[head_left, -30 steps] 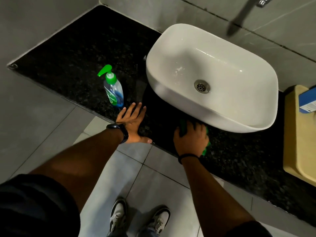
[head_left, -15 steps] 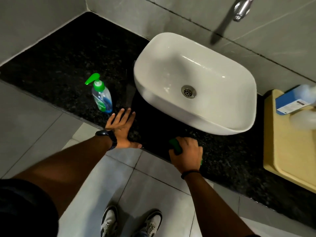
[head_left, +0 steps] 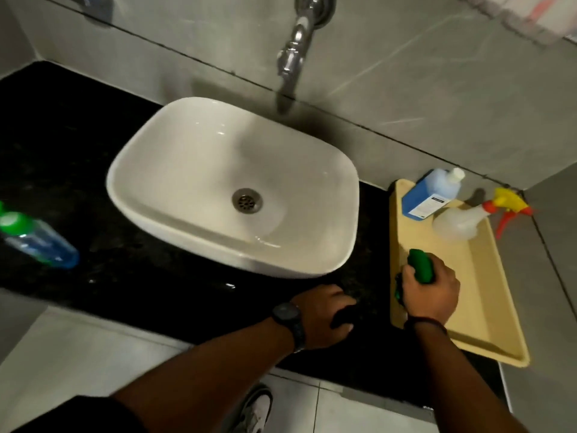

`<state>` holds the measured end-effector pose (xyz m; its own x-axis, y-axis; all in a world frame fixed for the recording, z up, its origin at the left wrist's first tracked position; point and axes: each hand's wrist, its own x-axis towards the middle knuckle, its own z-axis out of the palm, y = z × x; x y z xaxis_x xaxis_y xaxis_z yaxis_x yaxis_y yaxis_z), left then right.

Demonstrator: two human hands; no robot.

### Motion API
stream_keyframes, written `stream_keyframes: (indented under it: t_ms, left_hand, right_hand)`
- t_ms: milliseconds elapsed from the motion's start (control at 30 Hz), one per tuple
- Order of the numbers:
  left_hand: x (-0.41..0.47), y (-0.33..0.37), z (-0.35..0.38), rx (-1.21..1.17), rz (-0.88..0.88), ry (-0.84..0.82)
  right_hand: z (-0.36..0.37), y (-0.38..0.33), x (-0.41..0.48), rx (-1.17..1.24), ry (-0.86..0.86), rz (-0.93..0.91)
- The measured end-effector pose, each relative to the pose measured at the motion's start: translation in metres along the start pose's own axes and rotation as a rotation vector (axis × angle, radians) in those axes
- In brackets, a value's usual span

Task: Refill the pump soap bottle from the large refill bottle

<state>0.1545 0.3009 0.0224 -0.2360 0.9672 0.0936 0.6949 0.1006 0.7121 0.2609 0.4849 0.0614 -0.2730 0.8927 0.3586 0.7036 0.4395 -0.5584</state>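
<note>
Right hand (head_left: 432, 292) now over the yellow tray (head_left: 487, 307), fist around a green object (head_left: 422, 269); left hand (head_left: 327, 317) curled, empty.

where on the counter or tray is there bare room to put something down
Bare counter lies between the pump bottle and the sink. The tray's near half is bare beside the right hand. Its far end is crowded by the blue bottle and spray bottle.

Bathroom, white basin (head_left: 175, 195), wall tap (head_left: 295, 48), black counter (head_left: 62, 120)
</note>
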Motion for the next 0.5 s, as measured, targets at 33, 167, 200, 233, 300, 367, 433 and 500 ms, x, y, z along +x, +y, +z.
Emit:
stream_keyframes:
  t_ms: [33, 167, 200, 233, 300, 367, 433, 500]
  left_hand:
    - [0.025, 0.009, 0.007, 0.0, 0.018, 0.007]
    - [0.109, 0.027, 0.03, 0.027, 0.02, -0.031]
    - [0.128, 0.03, 0.036, 0.033, 0.011, -0.02]
    - [0.144, 0.031, 0.042, 0.041, 0.005, -0.002]
    - [0.171, 0.033, 0.054, 0.083, 0.012, 0.051]
    - [0.192, 0.032, 0.069, 0.166, 0.015, 0.076]
    - [0.202, 0.029, 0.084, 0.221, -0.002, 0.08]
    - [0.208, 0.026, 0.097, 0.262, 0.007, 0.041]
  right_hand:
    - [-0.001, 0.013, 0.016, -0.037, -0.037, 0.002]
    - [0.008, 0.06, 0.059, -0.185, -0.178, -0.014]
    - [0.012, 0.071, 0.067, -0.212, -0.213, -0.02]
    - [0.017, 0.081, 0.073, -0.244, -0.257, -0.04]
    - [0.026, 0.095, 0.077, -0.316, -0.364, -0.11]
    - [0.034, 0.107, 0.078, -0.371, -0.422, -0.203]
    - [0.043, 0.114, 0.075, -0.381, -0.451, -0.217]
    - [0.051, 0.121, 0.075, -0.409, -0.51, -0.202]
